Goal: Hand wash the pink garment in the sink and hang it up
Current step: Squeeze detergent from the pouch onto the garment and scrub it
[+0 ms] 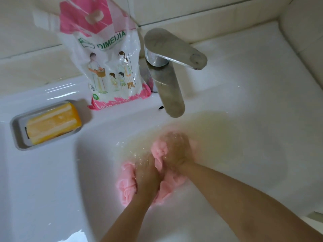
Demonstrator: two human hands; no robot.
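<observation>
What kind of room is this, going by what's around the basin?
Most likely a home bathroom: a white sink with a metal faucet against a tiled wall, a washing powder bag and a yellow soap bar on its ledge, a pink garment held in the water.

Detergent bag point(111, 67) stands beside the faucet point(169, 84); orange soap point(54, 124) lies in a grey dish point(14, 131).

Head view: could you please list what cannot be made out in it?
- Pink garment: bunched in the left hand and right hand under cloudy water, so its type is unclear.
- Sink drain: hidden by the garment and the water.
- Tap outlet: faces away, so flow is unclear.
- Detergent bag: small print too small, top blurred.
</observation>
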